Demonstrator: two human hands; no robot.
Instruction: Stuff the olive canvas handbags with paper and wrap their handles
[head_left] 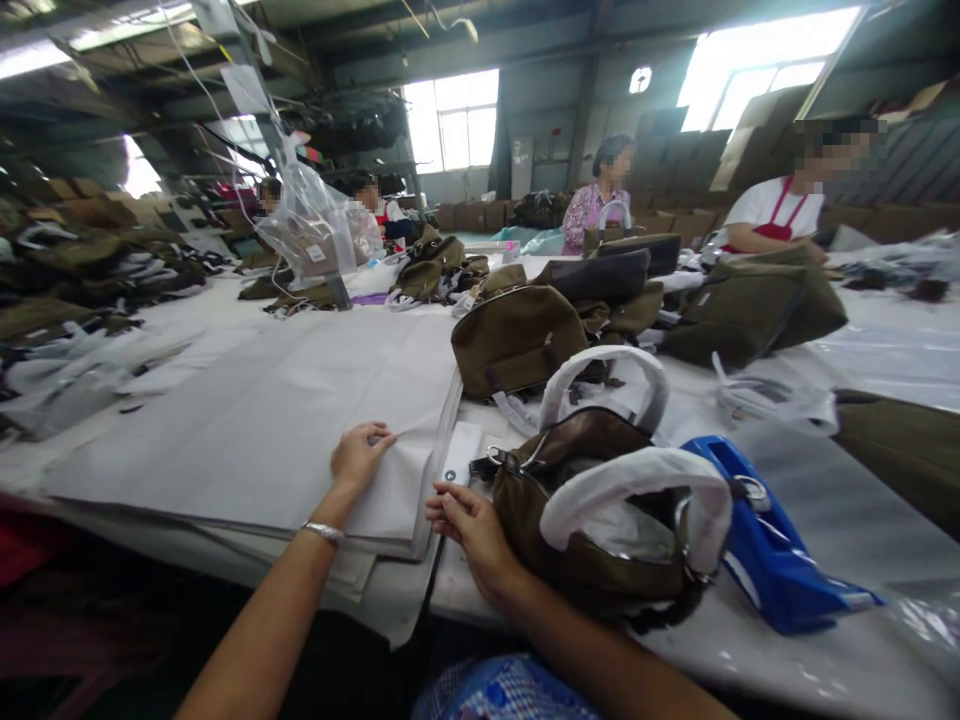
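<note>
My left hand (361, 458) is over a stack of large white sheets (300, 390), with thumb and fingers pinched at the top sheet near its right side. A small ripple runs in the sheet from the fingertips. Just right of the stack's edge, my right hand (476, 535) has its fingers curled against the thumb; whatever is between them, if anything, cannot be made out. A white tag (459, 455) with a dark round spot lies just beyond those fingertips. Beside my right hand stands an olive-brown handbag (525, 510), unzipped, its handles (637, 485) wrapped in white; pale stuffing shows inside.
A blue tape dispenser (780, 580) stands right of the handbag. More olive bags (517, 340) crowd the table beyond it. A post with hanging clear plastic bags (315, 240) rises behind the sheets. Co-workers (780, 215) are across the table. Piled bags (90, 270) lie far left.
</note>
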